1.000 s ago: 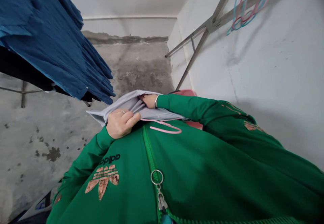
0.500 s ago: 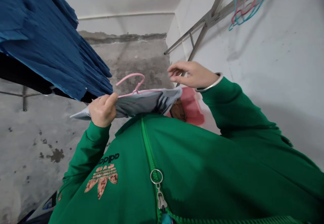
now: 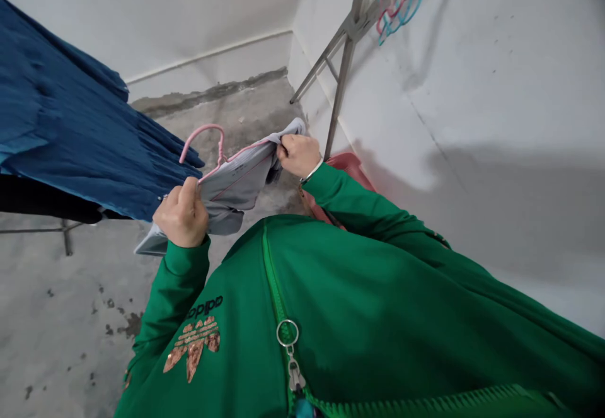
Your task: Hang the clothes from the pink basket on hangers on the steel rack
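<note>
Grey garment (image 3: 231, 188), one, is stretched between two hands in the head view, on one pink hanger (image 3: 221, 147) whose hook stands clear of the cloth. The left hand (image 3: 182, 213) is closed, fingers curled over one shoulder of garment and hanger. The right hand (image 3: 300, 155) is closed too, pinching the other shoulder near its end. One blue garment (image 3: 89, 147) hangs beside the left hand, with black cloth (image 3: 42, 198) below it. At upper right, several pink and blue hangers (image 3: 394, 17), too overlapped to count, hang by one metal frame (image 3: 348, 49). One pink container (image 3: 347, 167) is partly hidden behind the right sleeve (image 3: 359, 200).
</note>
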The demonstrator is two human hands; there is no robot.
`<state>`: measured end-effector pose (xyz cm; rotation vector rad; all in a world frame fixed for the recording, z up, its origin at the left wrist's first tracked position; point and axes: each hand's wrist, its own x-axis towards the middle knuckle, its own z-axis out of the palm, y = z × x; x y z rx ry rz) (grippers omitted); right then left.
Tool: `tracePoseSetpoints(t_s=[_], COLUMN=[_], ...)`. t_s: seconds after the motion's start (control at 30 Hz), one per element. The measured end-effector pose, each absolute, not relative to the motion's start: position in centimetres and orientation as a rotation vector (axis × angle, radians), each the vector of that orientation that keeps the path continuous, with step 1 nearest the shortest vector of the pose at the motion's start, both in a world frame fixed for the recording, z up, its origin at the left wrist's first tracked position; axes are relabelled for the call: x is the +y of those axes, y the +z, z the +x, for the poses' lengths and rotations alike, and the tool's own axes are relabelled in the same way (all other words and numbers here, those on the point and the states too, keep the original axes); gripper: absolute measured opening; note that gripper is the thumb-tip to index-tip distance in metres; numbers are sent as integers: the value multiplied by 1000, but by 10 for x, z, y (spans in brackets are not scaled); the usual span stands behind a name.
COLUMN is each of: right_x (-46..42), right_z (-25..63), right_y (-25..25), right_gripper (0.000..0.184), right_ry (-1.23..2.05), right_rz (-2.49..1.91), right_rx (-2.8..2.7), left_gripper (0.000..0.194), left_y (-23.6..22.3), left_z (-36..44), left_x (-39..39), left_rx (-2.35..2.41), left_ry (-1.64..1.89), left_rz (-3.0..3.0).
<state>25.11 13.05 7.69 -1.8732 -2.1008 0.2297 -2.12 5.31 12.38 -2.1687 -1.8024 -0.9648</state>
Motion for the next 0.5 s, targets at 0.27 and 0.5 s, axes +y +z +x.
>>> tracePoseSetpoints(t_s=[0.27,0.5], right_x=[112,123], right_z=[205,243], right_y=[130,106], right_gripper=[34,39], right_ry=[359,637], right_rz=[-1637,-1463], right_rx=[-2252,-2092], left_gripper=[33,28], left_y=[102,113], left_z=[-12,-44], left_x=[74,81], left_rx=[-1688,-1815], left_ry=[-797,-912], left_rz=[-2081,-1948])
